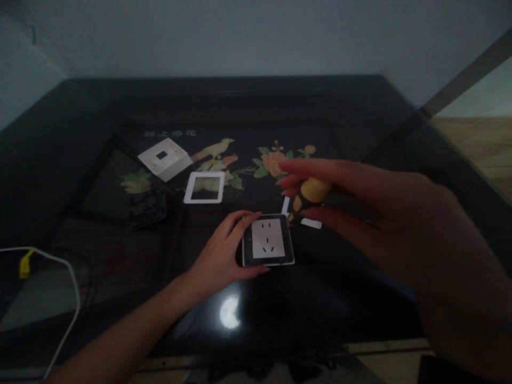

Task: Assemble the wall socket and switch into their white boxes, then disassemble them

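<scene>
A wall socket (268,239) with a white face and dark surround lies face up on the glossy table. My left hand (229,246) grips it from the left, thumb along the near edge and fingers on the far edge. My right hand (352,202) is raised at the right, closed around a screwdriver (314,190) with a yellow and black handle. The screwdriver slants down and left toward the socket's right edge; its tip is too dim to make out. Behind it, a white frame (312,223) is partly hidden by my right hand.
Farther back on the dark table (192,320) are a white mounting box (166,157) and a white square frame (205,187). A dark module (146,208) sits at the left. A white cable (72,272) with a yellow tag runs along the left edge. A wall rises behind.
</scene>
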The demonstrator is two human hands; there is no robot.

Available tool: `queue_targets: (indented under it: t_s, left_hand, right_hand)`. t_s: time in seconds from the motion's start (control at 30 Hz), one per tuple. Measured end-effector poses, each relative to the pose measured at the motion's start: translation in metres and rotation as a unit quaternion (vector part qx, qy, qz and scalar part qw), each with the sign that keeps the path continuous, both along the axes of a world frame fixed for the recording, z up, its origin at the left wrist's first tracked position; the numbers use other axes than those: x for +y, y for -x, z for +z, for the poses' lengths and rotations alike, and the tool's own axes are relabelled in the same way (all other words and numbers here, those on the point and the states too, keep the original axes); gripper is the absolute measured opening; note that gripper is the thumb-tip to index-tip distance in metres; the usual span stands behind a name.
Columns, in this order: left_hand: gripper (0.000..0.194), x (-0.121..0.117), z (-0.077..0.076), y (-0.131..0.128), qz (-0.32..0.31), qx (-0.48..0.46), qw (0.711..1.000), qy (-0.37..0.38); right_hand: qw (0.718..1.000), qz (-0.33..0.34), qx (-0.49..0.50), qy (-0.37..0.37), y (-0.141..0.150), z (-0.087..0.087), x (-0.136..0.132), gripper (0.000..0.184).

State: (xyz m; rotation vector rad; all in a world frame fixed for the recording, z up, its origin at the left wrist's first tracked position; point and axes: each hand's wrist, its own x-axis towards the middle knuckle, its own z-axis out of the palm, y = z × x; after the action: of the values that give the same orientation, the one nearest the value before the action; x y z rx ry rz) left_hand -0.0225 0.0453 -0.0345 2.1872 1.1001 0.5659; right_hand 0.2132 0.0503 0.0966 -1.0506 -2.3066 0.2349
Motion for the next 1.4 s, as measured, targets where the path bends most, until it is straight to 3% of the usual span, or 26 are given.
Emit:
queue_targets:
  t_s: [0.1,0.27,0.37,0.57,0.63,0.77,0.87,1.0,1.1,1.27,1.4]
  left_hand:
    - [0.088,0.001,0.0,0.0,-0.002,-0.001,1.0,-0.004]
    - [0.088,0.001,0.001,0.0,0.002,-0.002,1.0,0.0]
    - [0.088,0.001,0.002,0.0,0.002,-0.002,1.0,0.002]
    - [0.089,0.0,0.001,0.0,-0.002,-0.001,1.0,0.002]
    - [0.089,0.001,0.001,0.0,-0.003,0.001,1.0,-0.001]
    - [0.088,0.001,0.001,0.001,-0.006,0.007,1.0,-0.003]
    - [0.088,0.0,0.002,0.001,-0.008,0.01,1.0,0.003]
    - [0.089,0.001,0.003,0.001,-0.007,0.002,1.0,0.009]
    - [0.09,0.002,0.002,0.0,-0.006,-0.001,1.0,0.01]
    - [0.089,0.002,0.0,0.0,-0.008,0.0,1.0,0.004]
    - [0.092,0.001,0.001,0.001,-0.01,0.007,1.0,0.007]
  right_hand:
    - [1.0,0.027,-0.003,0.01,-0.001,-0.003,0.004,0.041]
    - [0.992,-0.084,0.008,-0.095,0.013,-0.012,0.004,0.027]
    - [0.996,-0.068,0.003,-0.061,0.009,-0.006,0.001,0.029]
    - [0.997,0.061,-0.002,0.054,-0.006,0.002,-0.001,0.039]
    - [0.998,0.054,0.007,0.024,-0.001,-0.003,0.001,0.032]
    - [0.997,-0.032,0.034,-0.068,0.013,-0.013,0.003,0.023]
    - [0.998,-0.038,0.046,-0.035,0.013,-0.01,0.001,0.033]
    - [0.996,0.035,0.052,0.064,0.002,-0.002,-0.001,0.04]
    - [0.998,0.047,0.034,0.037,0.001,-0.005,0.001,0.031]
    - [0.994,-0.056,0.04,-0.089,0.014,-0.016,0.002,0.022]
    - [0.998,-0.03,0.053,-0.01,0.011,-0.012,0.001,0.036]
